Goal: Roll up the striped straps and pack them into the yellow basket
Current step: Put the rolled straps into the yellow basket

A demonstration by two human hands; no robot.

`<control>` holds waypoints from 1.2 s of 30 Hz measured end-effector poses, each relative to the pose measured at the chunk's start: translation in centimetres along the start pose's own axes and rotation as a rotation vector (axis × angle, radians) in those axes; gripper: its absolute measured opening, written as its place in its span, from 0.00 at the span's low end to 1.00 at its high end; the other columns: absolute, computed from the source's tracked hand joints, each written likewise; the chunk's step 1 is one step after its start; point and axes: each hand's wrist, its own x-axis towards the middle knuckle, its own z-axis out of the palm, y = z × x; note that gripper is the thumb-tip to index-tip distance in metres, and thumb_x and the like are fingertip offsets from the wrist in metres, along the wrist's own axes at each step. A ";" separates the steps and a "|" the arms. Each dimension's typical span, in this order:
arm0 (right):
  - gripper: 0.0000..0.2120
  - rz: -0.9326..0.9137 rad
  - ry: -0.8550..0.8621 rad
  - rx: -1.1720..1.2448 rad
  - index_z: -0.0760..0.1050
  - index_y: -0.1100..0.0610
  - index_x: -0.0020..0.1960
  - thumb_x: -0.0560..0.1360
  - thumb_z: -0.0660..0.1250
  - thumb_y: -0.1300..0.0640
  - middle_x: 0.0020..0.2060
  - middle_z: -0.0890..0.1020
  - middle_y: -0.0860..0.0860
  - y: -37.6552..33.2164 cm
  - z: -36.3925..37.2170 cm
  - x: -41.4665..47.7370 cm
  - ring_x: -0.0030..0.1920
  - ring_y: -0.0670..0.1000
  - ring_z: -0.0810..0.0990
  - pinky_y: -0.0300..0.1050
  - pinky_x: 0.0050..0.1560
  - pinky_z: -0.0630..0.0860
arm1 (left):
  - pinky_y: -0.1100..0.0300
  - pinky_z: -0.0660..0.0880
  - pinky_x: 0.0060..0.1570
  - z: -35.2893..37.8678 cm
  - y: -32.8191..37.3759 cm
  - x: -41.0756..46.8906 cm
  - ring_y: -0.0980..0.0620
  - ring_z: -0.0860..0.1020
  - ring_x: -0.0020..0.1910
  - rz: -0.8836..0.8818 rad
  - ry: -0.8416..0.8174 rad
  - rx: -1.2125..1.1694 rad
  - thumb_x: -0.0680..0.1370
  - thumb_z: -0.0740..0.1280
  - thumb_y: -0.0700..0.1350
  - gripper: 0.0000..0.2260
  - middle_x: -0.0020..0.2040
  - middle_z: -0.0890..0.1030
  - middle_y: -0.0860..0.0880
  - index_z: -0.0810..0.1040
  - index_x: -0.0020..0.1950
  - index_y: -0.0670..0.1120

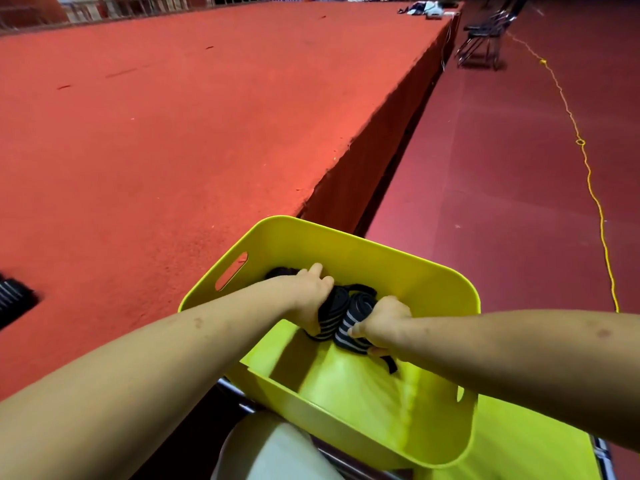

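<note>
Beside red carpeted platform (173, 133): yellow plastic basket (363, 251). Inside it, left hand (310, 299) and right hand (382, 323) each clamped round one of two rolled black-and-grey striped straps (348, 322), touching. Probably packing; next: set down, let go, fetch loose striped strap (14, 299) far left.

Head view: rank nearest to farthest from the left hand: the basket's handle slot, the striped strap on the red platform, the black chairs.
1. handle slot, in the yellow basket wall just left of the left hand.
2. striped strap, on the red platform at the picture's left edge.
3. black chairs, far off at top right on the floor.
</note>
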 end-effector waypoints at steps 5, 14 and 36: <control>0.35 0.009 -0.063 0.129 0.68 0.66 0.68 0.67 0.80 0.60 0.58 0.79 0.60 0.0 1.0 -0.2 0.51 0.60 0.84 0.42 0.23 0.78 | 0.49 0.77 0.53 1.3 -0.9 -0.2 0.39 0.77 0.58 -0.018 0.089 -0.074 0.71 0.77 0.54 0.34 0.66 0.67 0.41 0.64 0.69 0.44; 0.21 0.002 -0.244 0.121 0.72 0.64 0.60 0.72 0.76 0.61 0.53 0.79 0.61 0.5 0.0 -0.9 0.42 0.59 0.81 0.55 0.49 0.83 | 0.51 0.75 0.49 0.7 -1.2 0.0 0.41 0.78 0.59 -0.070 0.075 -0.164 0.68 0.80 0.56 0.36 0.62 0.77 0.42 0.66 0.65 0.42; 0.07 -0.907 -0.205 0.069 0.73 0.56 0.31 0.63 0.63 0.53 0.29 0.76 0.58 -17.1 7.4 -16.8 0.36 0.63 0.81 0.64 0.46 0.80 | 0.68 0.72 0.30 7.7 -18.9 -30.8 0.60 0.78 0.30 -0.626 0.806 -0.837 0.78 0.71 0.42 0.03 0.37 0.82 0.48 0.81 0.47 0.43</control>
